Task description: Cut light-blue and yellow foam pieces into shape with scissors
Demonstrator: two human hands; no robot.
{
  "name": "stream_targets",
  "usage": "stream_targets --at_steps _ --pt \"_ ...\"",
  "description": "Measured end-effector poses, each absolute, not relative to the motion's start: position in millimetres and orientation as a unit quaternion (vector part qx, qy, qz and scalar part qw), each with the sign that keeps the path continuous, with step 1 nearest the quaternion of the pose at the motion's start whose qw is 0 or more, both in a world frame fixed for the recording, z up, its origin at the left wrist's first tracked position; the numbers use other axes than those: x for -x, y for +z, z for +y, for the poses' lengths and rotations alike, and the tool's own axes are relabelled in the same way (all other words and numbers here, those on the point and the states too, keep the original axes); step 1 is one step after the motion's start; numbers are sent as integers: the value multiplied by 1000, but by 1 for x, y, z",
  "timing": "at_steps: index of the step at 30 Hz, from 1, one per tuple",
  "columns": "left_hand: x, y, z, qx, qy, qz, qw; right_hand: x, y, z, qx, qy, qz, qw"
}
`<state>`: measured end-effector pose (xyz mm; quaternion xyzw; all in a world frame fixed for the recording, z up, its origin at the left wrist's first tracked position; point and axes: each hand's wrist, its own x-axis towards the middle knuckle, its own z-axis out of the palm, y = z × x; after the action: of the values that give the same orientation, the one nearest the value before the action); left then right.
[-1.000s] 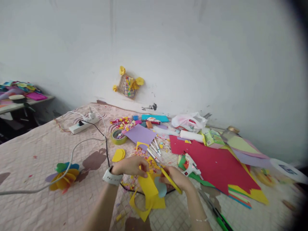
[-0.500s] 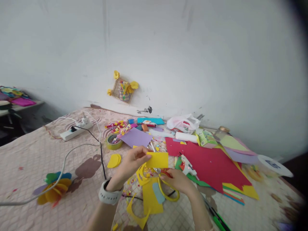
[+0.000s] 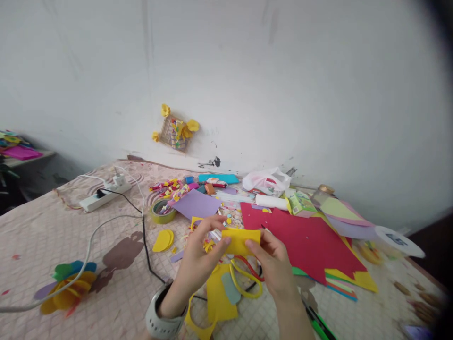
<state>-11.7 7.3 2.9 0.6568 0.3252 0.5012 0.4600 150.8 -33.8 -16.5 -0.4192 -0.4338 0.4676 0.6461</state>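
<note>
A small yellow rectangle of craft paper or foam (image 3: 238,242) is stretched between my hands above the table. My left hand (image 3: 205,245), with a white watch on the wrist, pinches its left end. My right hand (image 3: 271,257) pinches the right end, thumb on the near face. Below lie scissors with yellow and red handles (image 3: 247,283), their blades mostly hidden. Close to them are a larger yellow sheet (image 3: 221,297), a pale blue-grey piece (image 3: 230,288) and curved yellow offcuts. Left of my left hand sits a stack of rounded yellow cutouts (image 3: 163,241).
A red sheet (image 3: 304,236) covers the right side, with a green cutter (image 3: 320,326) nearer me. Tape (image 3: 163,212) and a purple sheet (image 3: 196,204) lie farther back. At left are a power strip (image 3: 106,196), trailing cables and a colourful paper flower (image 3: 71,283).
My right hand has let go of the scissors, now lying on the table, and has taken the right end of the yellow piece. The view has shifted slightly.
</note>
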Motion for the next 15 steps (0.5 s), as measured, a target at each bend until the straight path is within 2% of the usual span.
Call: stream_targets --at_steps 5,9,15 --pt "0 6 -5 -563 476 303 604 -141 -9 -38 406 454 -434 664" --pt "-3 4 -9 -547 471 310 618 -138 -11 -41 399 458 -425 672" --pt "-1 5 -14 -505 487 311 641 -133 -5 -46 468 394 -430 664"
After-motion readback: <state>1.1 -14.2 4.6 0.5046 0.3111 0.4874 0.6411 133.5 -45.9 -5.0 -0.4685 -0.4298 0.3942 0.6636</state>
